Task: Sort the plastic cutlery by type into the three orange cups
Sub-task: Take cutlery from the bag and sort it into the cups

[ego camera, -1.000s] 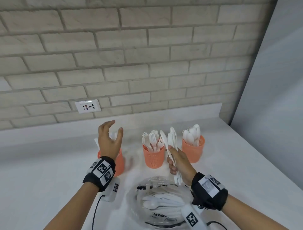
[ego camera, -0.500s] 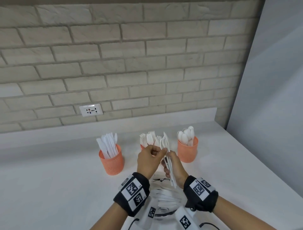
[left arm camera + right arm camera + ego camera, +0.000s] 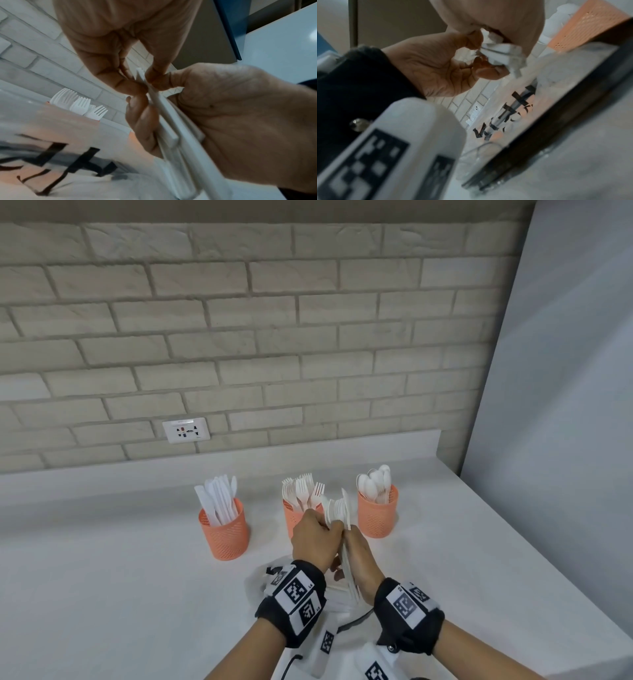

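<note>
Three orange mesh cups stand in a row: the left cup [image 3: 224, 530] holds knives, the middle cup [image 3: 294, 517] forks [image 3: 80, 105], the right cup [image 3: 376, 517] spoons. In front of the middle cup my right hand [image 3: 349, 537] grips a bundle of white plastic cutlery [image 3: 339, 510] upright by the handles. My left hand [image 3: 334, 527] meets it and pinches one piece of the bundle [image 3: 141, 77] between thumb and fingertips. The right wrist view shows both hands on the bundle [image 3: 501, 52]. Which type the pinched piece is I cannot tell for sure.
A clear plastic bag with black print [image 3: 522, 108] lies on the white counter [image 3: 120, 577] under my hands, with more cutlery in it. A brick wall with a socket [image 3: 186, 430] runs behind the cups. A grey panel [image 3: 555, 405] closes the right side.
My left hand has come from above the knife cup over to the bundle in my right hand and now pinches one piece. Both hands sit lower and closer to me.
</note>
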Motion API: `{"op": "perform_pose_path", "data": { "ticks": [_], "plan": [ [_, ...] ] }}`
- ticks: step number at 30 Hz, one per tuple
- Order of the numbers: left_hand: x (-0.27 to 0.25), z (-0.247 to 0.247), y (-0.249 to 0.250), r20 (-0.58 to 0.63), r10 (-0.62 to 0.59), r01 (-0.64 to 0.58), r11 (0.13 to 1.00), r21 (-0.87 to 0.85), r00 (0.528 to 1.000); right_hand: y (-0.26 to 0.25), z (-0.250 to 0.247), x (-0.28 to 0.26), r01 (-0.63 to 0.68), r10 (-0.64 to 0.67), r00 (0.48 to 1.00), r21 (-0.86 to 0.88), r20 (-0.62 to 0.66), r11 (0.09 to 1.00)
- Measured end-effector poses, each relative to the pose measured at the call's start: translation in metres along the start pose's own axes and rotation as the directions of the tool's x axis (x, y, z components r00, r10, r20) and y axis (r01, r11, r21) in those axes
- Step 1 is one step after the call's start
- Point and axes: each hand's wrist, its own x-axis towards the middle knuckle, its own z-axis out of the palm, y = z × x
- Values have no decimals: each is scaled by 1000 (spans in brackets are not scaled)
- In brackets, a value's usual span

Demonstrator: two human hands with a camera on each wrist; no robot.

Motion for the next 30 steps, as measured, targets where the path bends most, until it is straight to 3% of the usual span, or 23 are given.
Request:
{"op": "perform_pose_path", "data": {
  "ticks": [6, 11, 13, 15, 18, 23, 27, 30],
  "plan": [
    [-4, 3, 5, -71, -14, -2, 974, -224, 997, -1, -9, 4, -53, 54, 998, 110, -12, 993],
    [-3, 1, 8, -114, -151, 40, 754, -656, 982, -10, -12, 1, -14, 17, 999, 84, -33, 996],
    [0, -4, 10, -138, -196, 29, 668, -744, 971, -12, -13, -1, -9, 12, 999, 86, -34, 996],
    [3, -8, 10, -150, -204, 17, 642, -766, 967, -13, -14, -1, -1, 4, 999, 85, -39, 996],
    [7, -10, 7, -120, -195, 37, 653, -756, 974, -11, -16, 0, 27, -24, 998, 56, -63, 998],
    [0, -6, 1, 56, -241, 212, 690, -692, 969, -10, -18, 4, 100, -106, 988, -55, -115, 993],
    [-6, 7, -1, 54, -139, 145, 812, -566, 989, -9, -14, 5, 185, -200, 975, -136, -102, 973],
    [-5, 13, -1, 18, -110, 102, 830, -549, 994, -9, -11, 5, 200, -214, 973, -142, -86, 969]
  ]
}}
